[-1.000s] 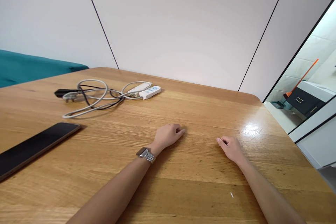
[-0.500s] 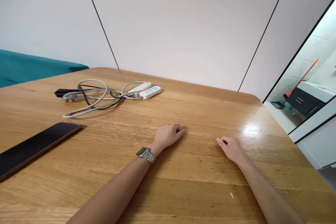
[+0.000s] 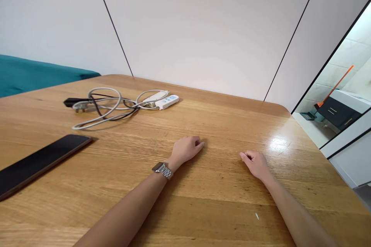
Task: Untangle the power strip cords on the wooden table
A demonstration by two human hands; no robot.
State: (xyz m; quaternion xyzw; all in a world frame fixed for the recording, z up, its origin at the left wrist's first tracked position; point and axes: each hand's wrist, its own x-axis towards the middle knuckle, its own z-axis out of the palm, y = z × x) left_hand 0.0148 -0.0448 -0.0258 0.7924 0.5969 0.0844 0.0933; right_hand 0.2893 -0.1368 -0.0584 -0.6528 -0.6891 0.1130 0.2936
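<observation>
Both of my hands rest on the wooden table (image 3: 220, 208) with fingers curled in. My left hand (image 3: 187, 149), below a wristwatch (image 3: 162, 170) with a metal band, is closed with nothing seen in it. To its right, apart from it, my right hand (image 3: 255, 163) lies closed too, thumb toward the left one, and no object shows in it. Beyond my left hand sits a tangle of grey and black cables (image 3: 111, 108) with a plug (image 3: 80, 105). A white control unit (image 3: 168, 102) with blue markings lies at its right end.
A dark phone or tablet (image 3: 43, 160) lies flat at the left. A small white mark (image 3: 257, 216) is near my right forearm. Behind the table stands a white panelled wall (image 3: 203, 27); a teal seat (image 3: 43, 77) is at left, an orange-handled broom (image 3: 336, 87) through the doorway.
The whole view has shifted very slightly, with things appearing a little farther right. My hands keep the same pose, and nothing on the table has been moved.
</observation>
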